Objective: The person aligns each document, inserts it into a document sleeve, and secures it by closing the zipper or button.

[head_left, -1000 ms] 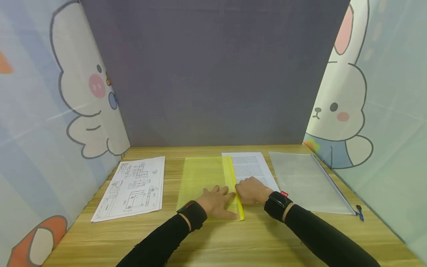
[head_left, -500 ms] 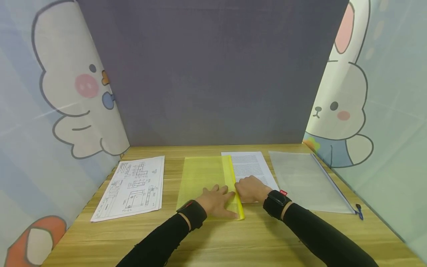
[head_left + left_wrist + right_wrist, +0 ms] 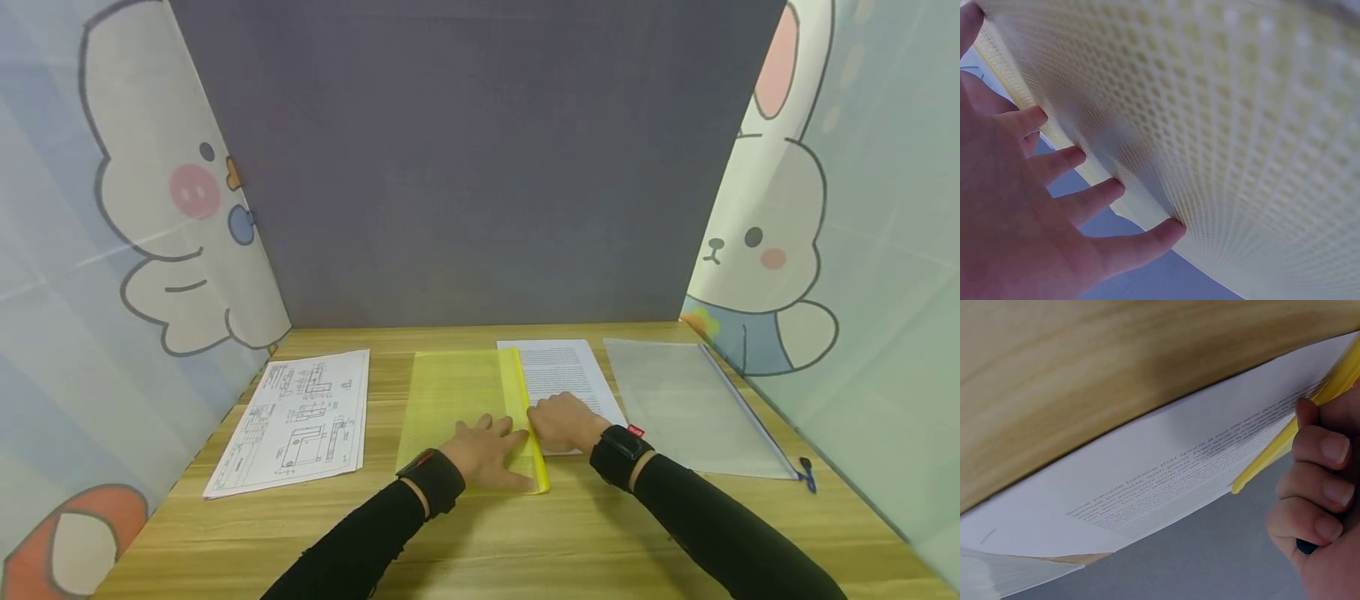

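A yellow mesh zip pouch [image 3: 457,383] lies flat mid-table, its yellow zip edge along the right side. My left hand [image 3: 487,454] rests on its lower part with fingers spread. In the left wrist view, the fingertips [image 3: 1169,230] press into the mesh [image 3: 1229,125]. At the zip edge, my right hand [image 3: 562,423] is curled with thumb and forefinger together. A small dark end, apparently of the zip pull [image 3: 1307,545], pokes out below its curled fingers; the slider itself is hidden. Under that hand and partly beneath the pouch's edge lies a printed text sheet [image 3: 566,375].
On the left lie papers with technical drawings [image 3: 300,425]. A whitish clear zip pouch [image 3: 690,408] lies on the right, its blue zip pull [image 3: 807,477] at the near corner. Grey and cartoon-printed curtains enclose the wooden table [image 3: 480,550].
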Tool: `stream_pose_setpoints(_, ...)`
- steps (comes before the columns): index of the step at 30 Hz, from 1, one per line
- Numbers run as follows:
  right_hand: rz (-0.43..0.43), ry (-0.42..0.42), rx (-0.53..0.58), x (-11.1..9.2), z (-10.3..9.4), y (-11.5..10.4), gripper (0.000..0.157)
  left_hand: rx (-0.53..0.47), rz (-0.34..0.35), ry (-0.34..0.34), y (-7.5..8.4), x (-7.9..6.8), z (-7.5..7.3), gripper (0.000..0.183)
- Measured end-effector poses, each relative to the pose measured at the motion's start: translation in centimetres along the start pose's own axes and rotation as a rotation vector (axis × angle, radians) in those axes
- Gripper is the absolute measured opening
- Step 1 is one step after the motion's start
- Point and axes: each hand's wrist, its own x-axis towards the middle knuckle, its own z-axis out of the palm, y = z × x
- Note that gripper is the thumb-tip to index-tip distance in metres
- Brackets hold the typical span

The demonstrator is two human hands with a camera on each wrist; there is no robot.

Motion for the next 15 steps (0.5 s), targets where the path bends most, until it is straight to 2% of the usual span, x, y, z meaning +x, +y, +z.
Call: stream_pose_setpoints(15, 0.023, -0.015, -0.001, 0.45, 0.02, 0.26, 0.018, -0.018, -0.005, -0.013, 0.00, -0.02, -0.06, 0.092)
